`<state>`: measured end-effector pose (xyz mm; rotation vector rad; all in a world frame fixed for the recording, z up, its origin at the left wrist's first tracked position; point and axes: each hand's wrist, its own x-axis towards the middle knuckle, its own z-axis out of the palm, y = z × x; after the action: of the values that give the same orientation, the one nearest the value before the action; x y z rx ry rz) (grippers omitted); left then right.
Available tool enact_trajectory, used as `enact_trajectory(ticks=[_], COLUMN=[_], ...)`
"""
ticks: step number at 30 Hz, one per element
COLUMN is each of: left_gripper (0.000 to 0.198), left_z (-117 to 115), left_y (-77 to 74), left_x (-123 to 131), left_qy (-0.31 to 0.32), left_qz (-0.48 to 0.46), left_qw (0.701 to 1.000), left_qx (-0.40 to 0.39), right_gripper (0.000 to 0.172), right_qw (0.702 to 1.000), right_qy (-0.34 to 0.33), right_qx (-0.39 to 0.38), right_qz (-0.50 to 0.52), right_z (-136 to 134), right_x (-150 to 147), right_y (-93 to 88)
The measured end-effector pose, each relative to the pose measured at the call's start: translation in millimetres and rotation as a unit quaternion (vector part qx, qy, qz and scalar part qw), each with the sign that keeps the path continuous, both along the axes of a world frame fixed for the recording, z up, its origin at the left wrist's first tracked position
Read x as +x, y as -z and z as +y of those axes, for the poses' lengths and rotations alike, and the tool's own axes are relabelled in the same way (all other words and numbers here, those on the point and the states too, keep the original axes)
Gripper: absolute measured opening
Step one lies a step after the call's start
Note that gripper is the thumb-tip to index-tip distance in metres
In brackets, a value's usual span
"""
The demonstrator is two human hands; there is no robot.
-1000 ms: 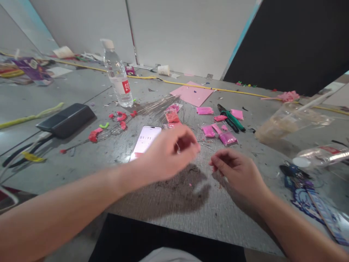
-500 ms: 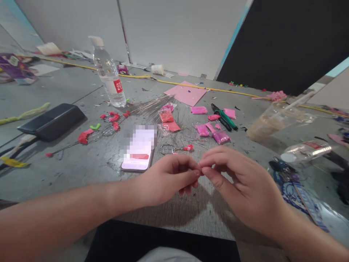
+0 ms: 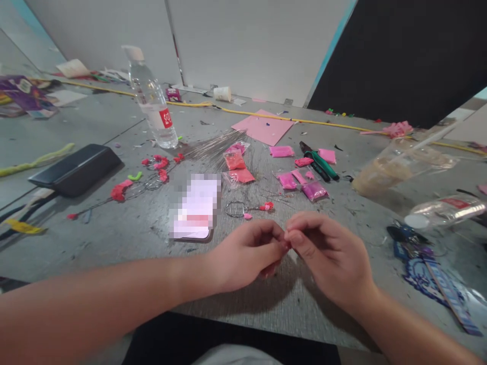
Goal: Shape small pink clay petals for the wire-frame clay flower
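My left hand (image 3: 251, 253) and my right hand (image 3: 331, 258) meet fingertip to fingertip above the grey table, both closed in a pinch. A trace of red shows at the left fingertips, but what they hold is too small and hidden to name. Just beyond them lies a bent wire piece (image 3: 236, 209) with a red clay tip (image 3: 267, 206) and a pink clay bit (image 3: 247, 216) beside it. A phone (image 3: 196, 208) with a lit, blurred screen is left of my hands. Packets of pink clay (image 3: 287, 181) and orange clay (image 3: 241, 176) lie farther back.
Green-handled pliers (image 3: 321, 163) lie behind the pink packets. A water bottle (image 3: 152, 111) stands back left, near a bundle of thin wires (image 3: 213, 145) and wire shapes with red clay (image 3: 122, 190). At right are a tilted drink cup (image 3: 380, 170) and a lying bottle (image 3: 445, 212).
My hands stay pinched together and sit slightly farther right in view. The pink clay bit by the wire piece shows more fully. The whole scene has shifted a little with the camera.
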<state>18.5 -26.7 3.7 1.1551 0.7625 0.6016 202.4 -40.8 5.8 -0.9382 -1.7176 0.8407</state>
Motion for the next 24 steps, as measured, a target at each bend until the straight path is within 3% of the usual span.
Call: enact_trajectory(ticks=[5, 9, 16, 19, 24], left_gripper=[0.013, 0.011, 0.011, 0.012, 0.018], left_z=[8, 13, 11, 8, -1], left_y=[-12.2, -12.4, 0.1, 0.6, -1.9], left_x=[15, 17, 0, -3, 0], left_qy=[-0.005, 0.023, 0.008, 0.008, 0.006], left_qz=[0.036, -0.012, -0.018, -0.031, -0.06], left_qw=[0.999, 1.0, 0.999, 0.999, 0.998], left_qx=[-0.004, 0.009, 0.037, 0.035, 0.002], right_gripper=[0.004, 0.006, 0.013, 0.012, 0.013], right_qw=[0.992, 0.987, 0.989, 0.994, 0.997], right_qy=[0.084, 0.1, 0.062, 0.055, -0.015], right_qx=[-0.018, -0.041, -0.029, 0.004, 0.061], right_qz=[0.088, 0.122, 0.13, 0.099, 0.039], right_z=[8, 14, 17, 16, 10], right_x=[4, 6, 8, 8, 10], right_y=[-0.1, -2.8, 1.7, -0.5, -6.3])
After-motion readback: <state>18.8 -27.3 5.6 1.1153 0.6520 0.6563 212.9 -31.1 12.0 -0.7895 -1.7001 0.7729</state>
